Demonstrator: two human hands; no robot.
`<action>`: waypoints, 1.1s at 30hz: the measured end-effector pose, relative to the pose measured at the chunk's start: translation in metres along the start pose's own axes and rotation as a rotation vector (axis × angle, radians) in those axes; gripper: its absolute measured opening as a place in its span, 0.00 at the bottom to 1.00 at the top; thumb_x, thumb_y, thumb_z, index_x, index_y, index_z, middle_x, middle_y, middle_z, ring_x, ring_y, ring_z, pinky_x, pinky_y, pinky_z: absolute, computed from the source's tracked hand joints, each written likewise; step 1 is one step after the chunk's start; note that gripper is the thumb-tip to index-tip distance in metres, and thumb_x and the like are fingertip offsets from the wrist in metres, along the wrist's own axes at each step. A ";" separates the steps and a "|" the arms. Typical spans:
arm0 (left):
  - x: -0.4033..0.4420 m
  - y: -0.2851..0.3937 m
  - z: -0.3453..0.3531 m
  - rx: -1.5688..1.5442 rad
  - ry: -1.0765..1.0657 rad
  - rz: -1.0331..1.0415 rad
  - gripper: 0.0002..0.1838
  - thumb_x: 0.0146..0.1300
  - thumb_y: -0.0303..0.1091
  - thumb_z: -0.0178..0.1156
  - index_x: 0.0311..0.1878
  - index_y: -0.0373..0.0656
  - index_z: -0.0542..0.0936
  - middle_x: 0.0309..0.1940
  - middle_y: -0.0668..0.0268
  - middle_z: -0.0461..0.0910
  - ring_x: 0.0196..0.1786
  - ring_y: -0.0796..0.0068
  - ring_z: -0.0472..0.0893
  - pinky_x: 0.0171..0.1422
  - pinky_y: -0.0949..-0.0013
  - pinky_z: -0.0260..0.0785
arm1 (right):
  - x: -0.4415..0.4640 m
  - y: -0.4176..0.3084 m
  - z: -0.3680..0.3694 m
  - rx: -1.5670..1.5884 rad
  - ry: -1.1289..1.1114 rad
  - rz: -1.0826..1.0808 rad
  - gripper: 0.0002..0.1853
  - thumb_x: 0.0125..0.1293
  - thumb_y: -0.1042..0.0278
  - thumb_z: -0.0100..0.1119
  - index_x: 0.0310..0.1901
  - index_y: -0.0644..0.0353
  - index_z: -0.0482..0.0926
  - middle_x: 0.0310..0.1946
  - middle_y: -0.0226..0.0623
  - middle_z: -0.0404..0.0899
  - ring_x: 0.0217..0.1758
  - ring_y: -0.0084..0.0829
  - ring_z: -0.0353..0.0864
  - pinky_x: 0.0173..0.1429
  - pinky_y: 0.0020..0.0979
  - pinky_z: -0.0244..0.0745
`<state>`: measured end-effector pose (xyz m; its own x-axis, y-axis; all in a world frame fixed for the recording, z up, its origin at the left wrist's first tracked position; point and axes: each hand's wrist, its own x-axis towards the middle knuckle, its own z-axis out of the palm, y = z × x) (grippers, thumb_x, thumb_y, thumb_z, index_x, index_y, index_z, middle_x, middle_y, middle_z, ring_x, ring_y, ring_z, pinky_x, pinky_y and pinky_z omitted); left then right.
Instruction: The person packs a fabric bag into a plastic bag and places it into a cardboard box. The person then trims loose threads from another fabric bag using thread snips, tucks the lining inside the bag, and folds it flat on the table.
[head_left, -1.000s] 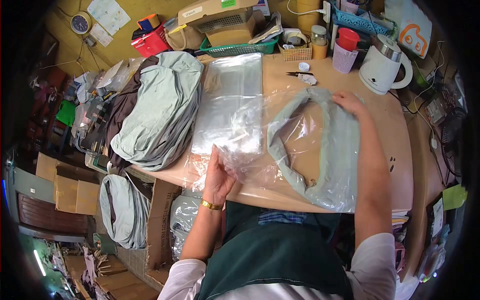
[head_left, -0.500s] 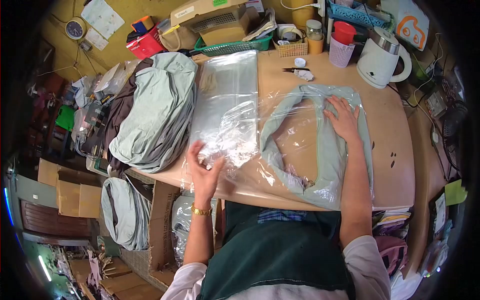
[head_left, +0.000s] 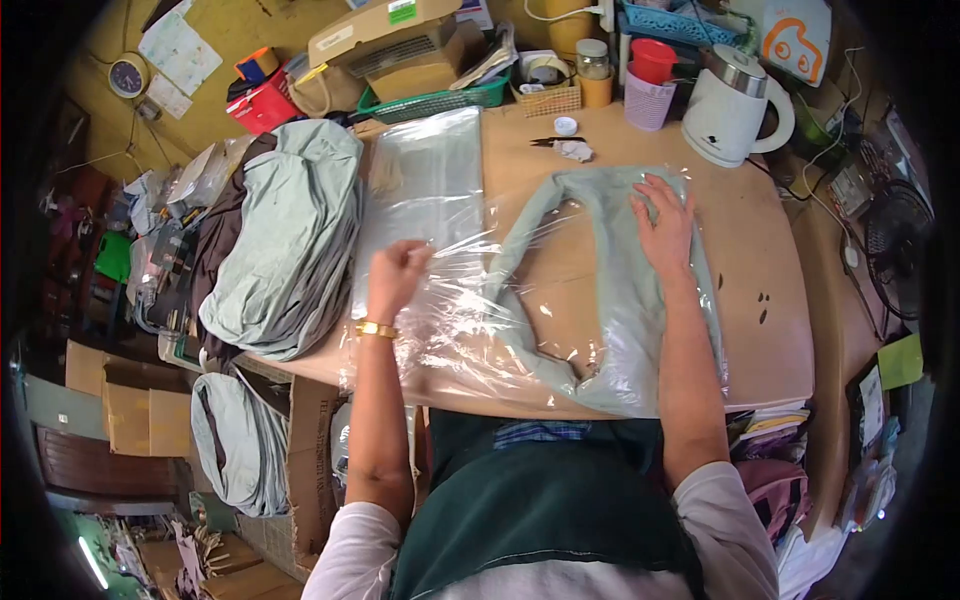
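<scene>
A pale green folded cloth piece (head_left: 628,300), bent into a loop with an open middle, lies inside a clear plastic bag (head_left: 545,235) on the table. My right hand (head_left: 664,228) rests on its upper right part, fingers spread. To the left, my left hand (head_left: 397,275) is closed on the bag's loose side, and the film stretches in taut creases from it toward the cloth. Beneath that film lies a stack of flat clear bags (head_left: 430,165). A tall pile of pale green cloth pieces (head_left: 285,235) stands left of the stack.
Along the back of the table (head_left: 775,350) stand a green basket (head_left: 435,104), a wicker basket (head_left: 548,98), a lilac cup (head_left: 648,102) and a white kettle (head_left: 728,115). Black-handled snips (head_left: 556,143) lie near a white cap (head_left: 565,126). Cardboard boxes (head_left: 130,405) stand at lower left.
My left hand has closed from an open curl and moved up, drawing the bag's film taut. My right hand stays on the cloth. The whole view has shifted slightly.
</scene>
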<state>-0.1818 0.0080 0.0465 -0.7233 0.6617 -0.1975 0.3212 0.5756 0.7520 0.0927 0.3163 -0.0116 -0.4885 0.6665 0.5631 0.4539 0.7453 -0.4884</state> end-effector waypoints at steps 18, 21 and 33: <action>-0.021 0.014 0.099 0.618 0.214 0.268 0.35 0.70 0.62 0.47 0.76 0.57 0.62 0.79 0.57 0.51 0.80 0.44 0.43 0.76 0.29 0.26 | 0.001 -0.032 0.015 -0.275 -0.431 0.071 0.28 0.70 0.30 0.39 0.67 0.26 0.71 0.77 0.34 0.53 0.81 0.47 0.43 0.72 0.76 0.22; -0.018 0.002 0.097 0.614 0.245 0.236 0.36 0.70 0.62 0.47 0.76 0.56 0.61 0.79 0.60 0.50 0.81 0.46 0.42 0.76 0.30 0.25 | 0.002 -0.031 0.018 -0.294 -0.466 0.098 0.29 0.71 0.31 0.38 0.68 0.26 0.69 0.78 0.32 0.52 0.82 0.44 0.42 0.73 0.75 0.23; 0.004 -0.041 0.064 -0.333 0.372 0.259 0.28 0.67 0.39 0.60 0.68 0.41 0.70 0.72 0.50 0.63 0.70 0.50 0.68 0.70 0.59 0.63 | 0.004 -0.034 0.021 -0.389 -0.544 0.144 0.29 0.71 0.34 0.40 0.71 0.26 0.64 0.79 0.27 0.49 0.83 0.39 0.40 0.76 0.69 0.28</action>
<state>-0.1582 0.0178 -0.0256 -0.8325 0.5127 0.2098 0.3505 0.1942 0.9162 0.0598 0.2944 -0.0071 -0.6618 0.7483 0.0458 0.7276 0.6558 -0.2015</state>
